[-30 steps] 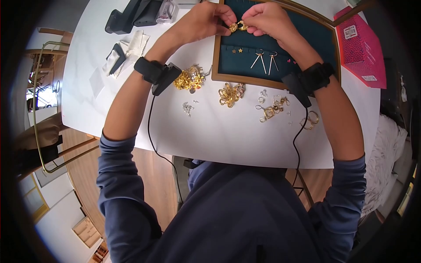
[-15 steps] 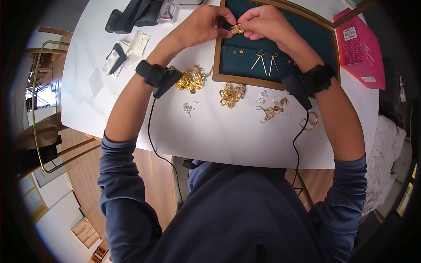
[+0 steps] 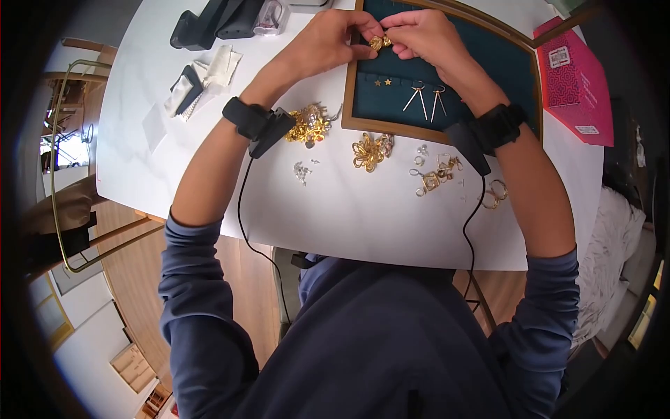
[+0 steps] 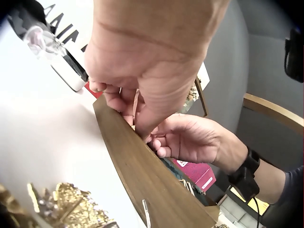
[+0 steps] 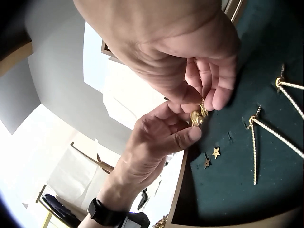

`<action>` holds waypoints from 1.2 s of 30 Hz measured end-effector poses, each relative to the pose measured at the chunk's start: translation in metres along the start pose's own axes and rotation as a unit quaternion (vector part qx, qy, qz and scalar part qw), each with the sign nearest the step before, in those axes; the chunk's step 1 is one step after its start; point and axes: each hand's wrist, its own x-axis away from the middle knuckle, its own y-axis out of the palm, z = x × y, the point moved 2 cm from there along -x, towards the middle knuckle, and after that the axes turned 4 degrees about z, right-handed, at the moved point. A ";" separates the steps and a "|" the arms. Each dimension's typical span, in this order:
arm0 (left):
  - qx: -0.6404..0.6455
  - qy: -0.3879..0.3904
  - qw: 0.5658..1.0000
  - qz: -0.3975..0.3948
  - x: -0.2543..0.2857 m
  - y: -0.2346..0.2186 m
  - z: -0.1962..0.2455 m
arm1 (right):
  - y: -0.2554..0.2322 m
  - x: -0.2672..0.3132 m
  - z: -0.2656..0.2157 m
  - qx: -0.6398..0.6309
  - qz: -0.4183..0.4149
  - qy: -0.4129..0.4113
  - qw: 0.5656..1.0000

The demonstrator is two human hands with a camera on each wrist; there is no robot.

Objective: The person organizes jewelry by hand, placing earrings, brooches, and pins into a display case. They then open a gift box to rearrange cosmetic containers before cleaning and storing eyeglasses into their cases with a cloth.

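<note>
Over the left end of a wood-framed tray (image 3: 447, 112) lined with dark green fabric, my two hands meet fingertip to fingertip. The left hand (image 3: 321, 45) pinches a gold earring (image 5: 195, 118) between thumb and fingers. Right beside it, the right hand (image 3: 429, 43) pinches a second gold earring (image 5: 204, 107), partly covered by its fingers. On the green lining below them sit a pair of star studs (image 5: 216, 152) and a pair of long bar drop earrings (image 5: 255, 147). In the left wrist view, both earrings are mostly hidden behind the fingers and the tray's frame.
On the white table, a gold jewellery pile (image 3: 310, 126), a gold loop cluster (image 3: 370, 150), small clear pieces (image 3: 301, 172) and assorted gold earrings (image 3: 436, 174) lie before the tray. Cloths (image 3: 209, 73) lie to the left; a pink package (image 3: 576, 91) stands to the right.
The two gold earrings were side by side, then bunched together in the fingers, and now show slightly apart again. Both hands have stayed over the tray's left end.
</note>
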 end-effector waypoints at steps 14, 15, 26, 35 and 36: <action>-0.013 0.041 0.998 0.035 -0.002 -0.006 0.032 | -0.021 0.002 0.031 0.013 -0.028 -0.030 0.999; -0.015 0.037 0.999 0.032 -0.003 -0.005 0.031 | -0.020 0.003 0.029 0.018 -0.027 -0.026 0.999; 0.029 -0.011 0.999 -0.028 -0.007 -0.007 0.033 | -0.015 0.014 0.017 0.076 -0.037 -0.049 0.995; 0.023 0.036 0.999 -0.033 -0.006 -0.004 0.032 | -0.019 0.014 0.019 0.054 -0.051 -0.049 0.996; 0.030 0.034 0.999 -0.024 -0.006 -0.005 0.031 | -0.020 0.013 0.022 0.043 -0.042 -0.049 0.997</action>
